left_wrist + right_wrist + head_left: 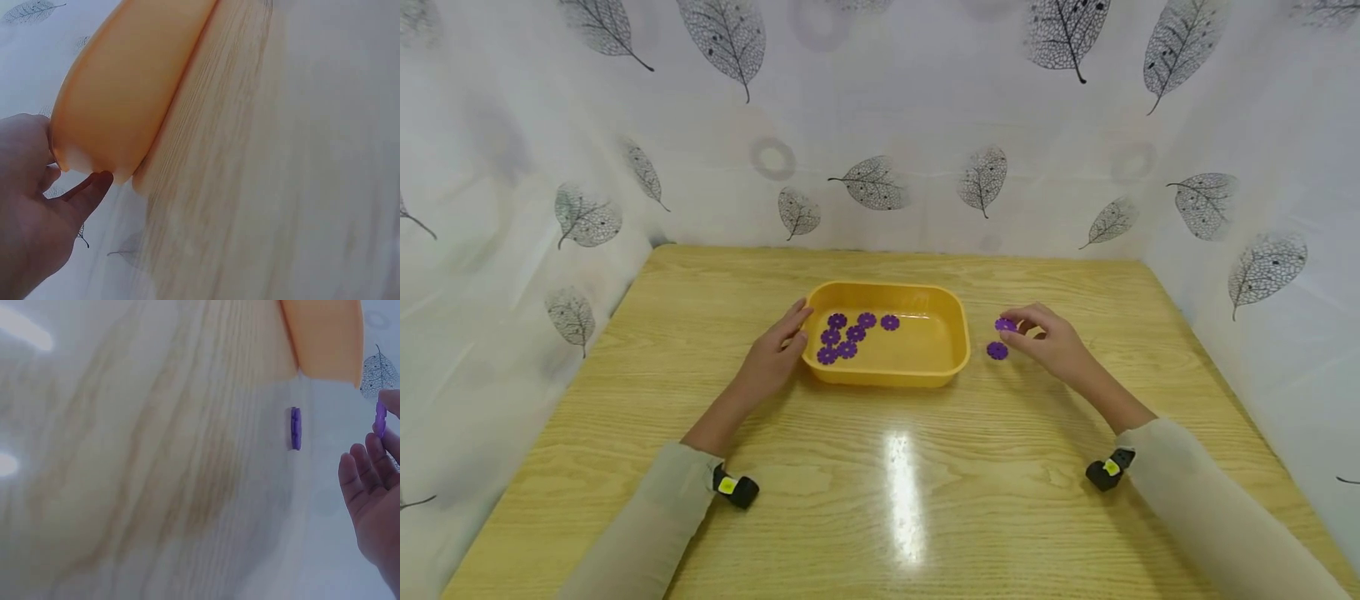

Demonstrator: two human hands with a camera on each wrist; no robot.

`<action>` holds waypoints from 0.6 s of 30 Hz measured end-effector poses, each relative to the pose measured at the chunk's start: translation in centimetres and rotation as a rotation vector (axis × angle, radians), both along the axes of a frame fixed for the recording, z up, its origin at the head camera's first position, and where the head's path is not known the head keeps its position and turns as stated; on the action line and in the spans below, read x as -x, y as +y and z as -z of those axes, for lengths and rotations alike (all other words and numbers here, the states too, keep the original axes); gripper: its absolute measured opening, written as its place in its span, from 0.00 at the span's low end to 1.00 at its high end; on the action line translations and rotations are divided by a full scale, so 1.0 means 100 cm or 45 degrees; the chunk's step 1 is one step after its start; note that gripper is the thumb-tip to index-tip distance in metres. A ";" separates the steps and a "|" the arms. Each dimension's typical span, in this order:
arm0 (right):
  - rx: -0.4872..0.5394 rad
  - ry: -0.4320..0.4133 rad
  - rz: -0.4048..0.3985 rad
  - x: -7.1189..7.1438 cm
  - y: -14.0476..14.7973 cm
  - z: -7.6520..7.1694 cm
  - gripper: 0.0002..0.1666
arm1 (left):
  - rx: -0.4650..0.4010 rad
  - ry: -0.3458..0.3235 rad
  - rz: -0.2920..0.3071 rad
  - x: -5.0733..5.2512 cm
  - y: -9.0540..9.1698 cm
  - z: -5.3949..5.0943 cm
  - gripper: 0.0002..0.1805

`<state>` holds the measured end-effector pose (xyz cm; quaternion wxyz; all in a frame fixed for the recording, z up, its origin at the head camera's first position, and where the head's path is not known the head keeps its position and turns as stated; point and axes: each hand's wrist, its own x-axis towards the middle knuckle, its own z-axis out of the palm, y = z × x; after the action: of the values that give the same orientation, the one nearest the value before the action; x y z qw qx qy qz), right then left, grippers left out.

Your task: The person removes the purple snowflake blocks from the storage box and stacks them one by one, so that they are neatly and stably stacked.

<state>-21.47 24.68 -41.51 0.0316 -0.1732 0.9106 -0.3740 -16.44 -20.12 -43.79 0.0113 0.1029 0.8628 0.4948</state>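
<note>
At the left end of a yellow plastic tray [895, 380], my left hand [769, 357] holds the rim and end wall. In the left wrist view its thumb touches the tray's end wall [119, 106], and part of its fingers is hidden by the hand and tray. To the right of the tray, my right hand [1052, 340] pinches a purple notched plastic disc [1006, 324] between thumb and fingers, raised above the table. Another purple disc [997, 351] lies flat on the table just below it. Several more purple discs [847, 349] lie inside the tray, mostly toward its left.
The tray stands on a wood-grain table [820, 467] with a bright light reflection near its front. White cloth with leaf prints [872, 183] hangs behind and along both sides. Each wrist wears a small black camera [742, 491] on a strap.
</note>
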 end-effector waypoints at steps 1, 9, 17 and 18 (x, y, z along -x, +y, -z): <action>-0.004 -0.009 0.001 0.000 0.001 0.001 0.28 | -0.003 0.002 0.001 0.000 0.000 0.000 0.28; -0.023 -0.066 -0.011 0.000 0.007 0.013 0.24 | -0.023 0.009 0.018 0.000 -0.001 0.002 0.28; -0.060 -0.120 -0.027 0.006 0.009 0.024 0.26 | -0.023 0.013 0.010 0.001 -0.001 0.004 0.28; -0.063 -0.118 -0.030 0.006 0.008 0.025 0.26 | -0.026 0.012 0.008 0.001 -0.001 0.004 0.28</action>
<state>-22.10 25.52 -44.00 0.0824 -0.1658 0.9149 -0.3587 -16.56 -20.26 -44.17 0.0077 0.1082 0.8575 0.5029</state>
